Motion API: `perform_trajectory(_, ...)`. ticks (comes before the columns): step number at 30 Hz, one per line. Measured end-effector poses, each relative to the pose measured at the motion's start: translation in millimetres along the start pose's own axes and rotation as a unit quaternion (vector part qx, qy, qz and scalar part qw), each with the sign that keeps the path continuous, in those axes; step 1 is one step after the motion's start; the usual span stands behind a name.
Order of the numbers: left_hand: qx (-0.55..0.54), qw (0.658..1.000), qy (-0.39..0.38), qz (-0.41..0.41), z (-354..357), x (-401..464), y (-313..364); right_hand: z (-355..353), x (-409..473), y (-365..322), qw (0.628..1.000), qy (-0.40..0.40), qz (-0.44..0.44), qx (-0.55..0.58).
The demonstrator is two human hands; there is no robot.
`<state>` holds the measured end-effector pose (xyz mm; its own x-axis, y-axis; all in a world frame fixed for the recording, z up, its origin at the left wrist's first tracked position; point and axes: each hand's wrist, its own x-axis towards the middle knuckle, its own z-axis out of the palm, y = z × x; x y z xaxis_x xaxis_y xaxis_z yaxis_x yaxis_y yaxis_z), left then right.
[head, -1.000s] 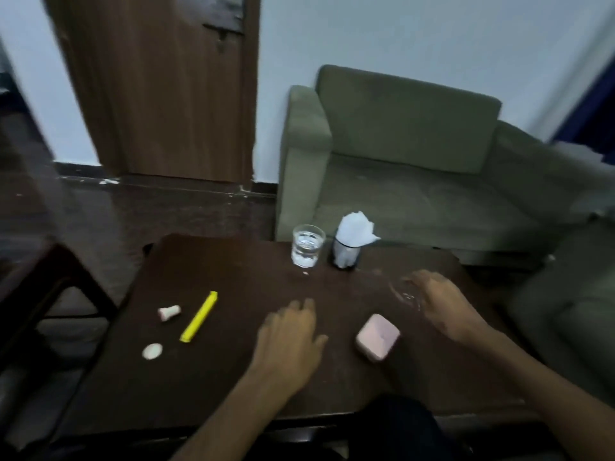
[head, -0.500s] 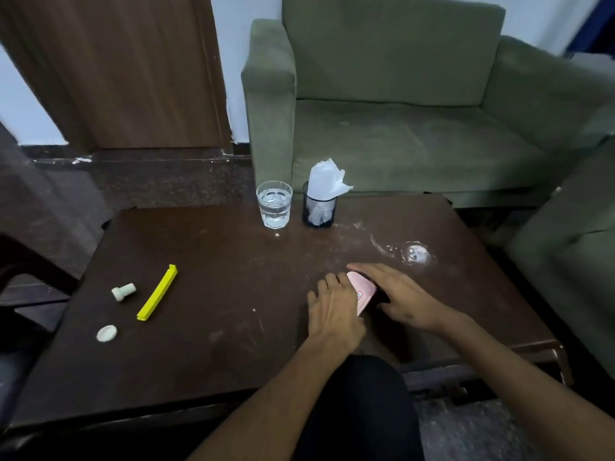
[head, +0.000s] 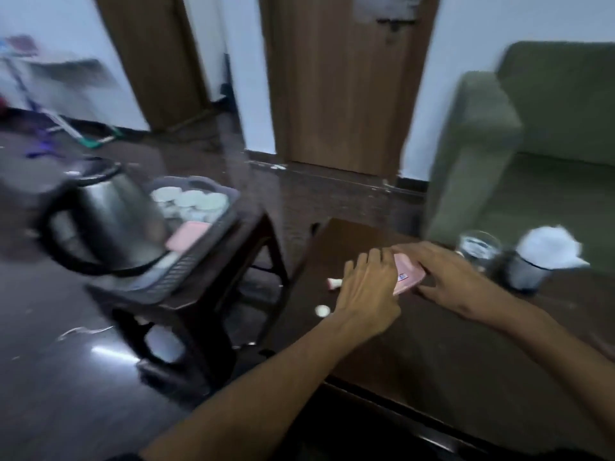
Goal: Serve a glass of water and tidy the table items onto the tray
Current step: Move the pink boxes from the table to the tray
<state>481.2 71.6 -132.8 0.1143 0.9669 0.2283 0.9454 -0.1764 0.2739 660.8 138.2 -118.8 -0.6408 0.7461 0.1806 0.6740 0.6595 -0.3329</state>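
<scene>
Nearest the camera, the small flat pink packet (head: 408,273) is gripped between both hands above the dark brown wooden tabletop (head: 449,347). The left hand (head: 367,289) is pressed against its 9 o'clock edge with fingers curled over the top, and the right hand (head: 456,277) is closed on its 3 o'clock edge and upper face. The packet is judged to be light and somewhat soft, with a slick wrapper, so it is best pinched across its short edges rather than squeezed on the flat.

At 9 o'clock of the left hand, a small white cylindrical stopper (head: 333,283) and a small white round cap (head: 322,310) are seen lying on the tabletop; both are tiny, light and likely to roll, and are best picked by fingertip.

Farther off at 2 o'clock, a clear drinking glass of water (head: 478,250) is seen upright just beside a dark holder stuffed with white tissue (head: 545,261); the glass is fragile, slippery and spillable, and is best taken around its wall.

Farthest at 10 o'clock, a grey slotted plastic tray (head: 213,227) is seen on a dark side stool (head: 199,304), well apart, carrying a steel kettle with a black handle (head: 100,217), pale round items, blurred, and a second pink packet (head: 188,235).
</scene>
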Motion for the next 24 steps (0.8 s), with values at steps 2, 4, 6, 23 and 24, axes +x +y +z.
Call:
perform_trajectory(2, -0.004, 0.998, 0.045, -0.039, -44, -11, -60, 6, 62, -55, 0.999, -0.007, -0.049, 0.005)
perform_trajectory(4, 0.01, 0.993, 0.089, -0.075, -89, -30, -121, 15, 120, -118, 0.995, -0.013, -0.1, 0.013)
perform_trajectory(6, 0.0, 0.986, 0.126, -0.108, -127, -53, -173, 25, 165, -180, 0.989, -0.011, -0.146, 0.024)
perform_trajectory(23, -0.041, 0.957, 0.089, -0.272, -145, -132, -334, 125, 250, -331, 0.985, -0.098, -0.139, -0.005)
perform_trajectory(24, -0.044, 0.957, 0.084, -0.275, -142, -131, -336, 127, 248, -330, 0.984, -0.102, -0.142, -0.012)
